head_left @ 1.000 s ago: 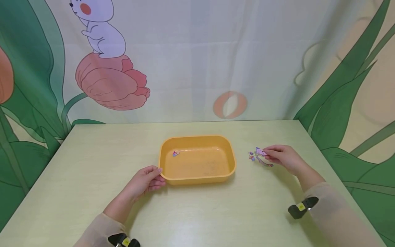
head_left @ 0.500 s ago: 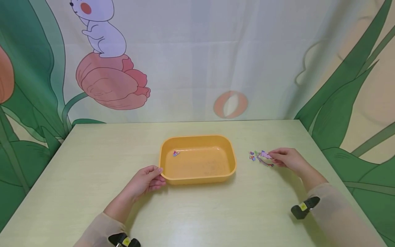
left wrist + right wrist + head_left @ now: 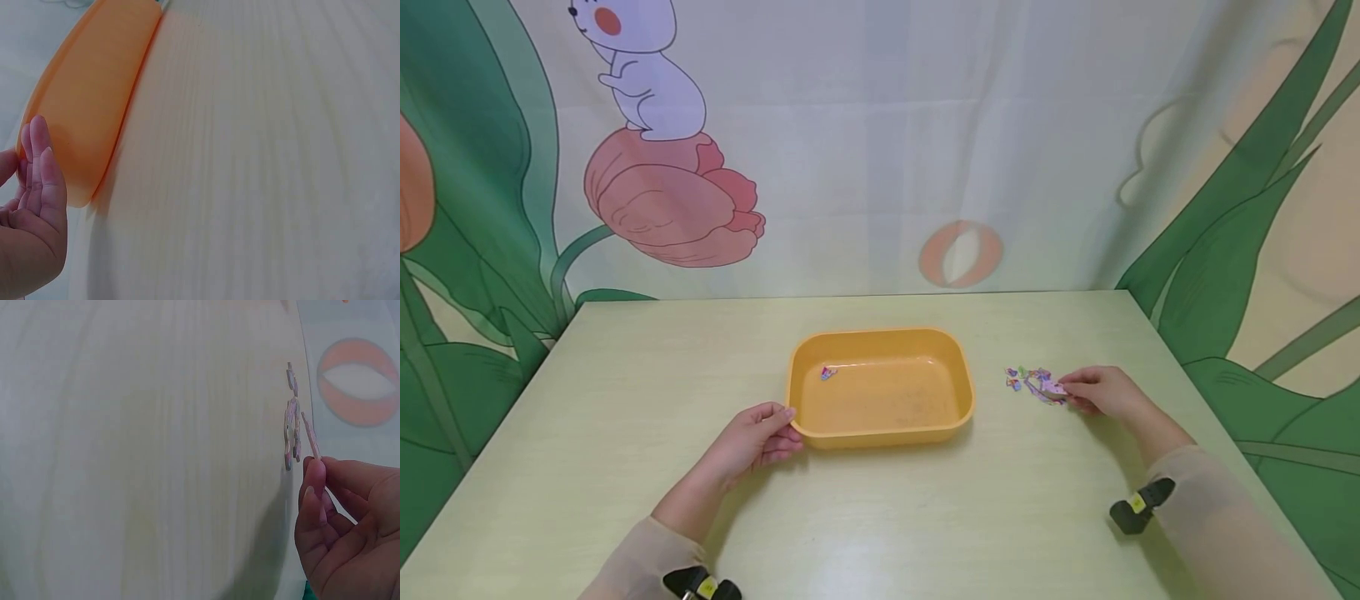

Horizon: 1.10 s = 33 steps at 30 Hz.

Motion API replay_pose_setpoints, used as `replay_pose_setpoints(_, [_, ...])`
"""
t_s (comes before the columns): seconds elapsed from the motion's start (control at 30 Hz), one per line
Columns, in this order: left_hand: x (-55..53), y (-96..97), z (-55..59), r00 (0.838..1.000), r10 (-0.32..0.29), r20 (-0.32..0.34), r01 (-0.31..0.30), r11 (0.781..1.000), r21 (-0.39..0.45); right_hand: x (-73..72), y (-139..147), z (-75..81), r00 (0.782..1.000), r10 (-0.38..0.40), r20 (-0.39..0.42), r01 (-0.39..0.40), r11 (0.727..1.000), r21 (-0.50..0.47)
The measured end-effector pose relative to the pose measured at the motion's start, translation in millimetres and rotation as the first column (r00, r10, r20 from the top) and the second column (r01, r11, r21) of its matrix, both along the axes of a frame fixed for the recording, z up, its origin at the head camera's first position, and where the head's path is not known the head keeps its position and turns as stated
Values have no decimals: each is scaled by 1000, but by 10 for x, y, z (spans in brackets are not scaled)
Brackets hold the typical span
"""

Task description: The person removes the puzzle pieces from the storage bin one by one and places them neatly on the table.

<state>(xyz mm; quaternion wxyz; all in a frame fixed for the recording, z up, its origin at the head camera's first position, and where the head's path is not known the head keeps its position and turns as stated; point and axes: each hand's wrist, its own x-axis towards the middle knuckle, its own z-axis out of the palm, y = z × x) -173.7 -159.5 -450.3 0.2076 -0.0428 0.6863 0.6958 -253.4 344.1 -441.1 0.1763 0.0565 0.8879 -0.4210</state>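
Observation:
A yellow tray (image 3: 880, 437) stands mid-table, and my left hand (image 3: 752, 442) grips its rim at the near left corner between thumb and fingers. One small purple flat piece (image 3: 828, 373) lies inside it, towards the back left. To the right of the tray, my right hand (image 3: 1108, 393) pinches a thin flat lilac piece (image 3: 1054, 388) by its edge. In the right wrist view this thin piece (image 3: 310, 434) is edge-on, just above several colourful flat pieces (image 3: 292, 419) on the table. What the pieces depict is too small to tell.
The pale table (image 3: 880, 533) ends at a back edge against a printed curtain (image 3: 865, 150) with a white animal, flowers and leaves. Small dark cameras (image 3: 1131, 512) are strapped to both sleeves.
My right hand has moved a little to the right and nearer to me with the lilac piece. The left hand, the tray and the piece in it have stayed put.

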Motion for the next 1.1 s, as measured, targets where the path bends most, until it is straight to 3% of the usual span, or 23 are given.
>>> replay_pose_setpoints(0.73, [2, -3, -7, 1000, -2, -6, 2, 1000, -3, -8, -3, -38, 998, -47, 30, 44, 996, 80])
replay_pose_setpoints(1.1, [-5, -3, -20, 1000, 4, 0, -4, 1000, 21, -12, 0, -52, 1000, -3, 3, 3, 995, 103])
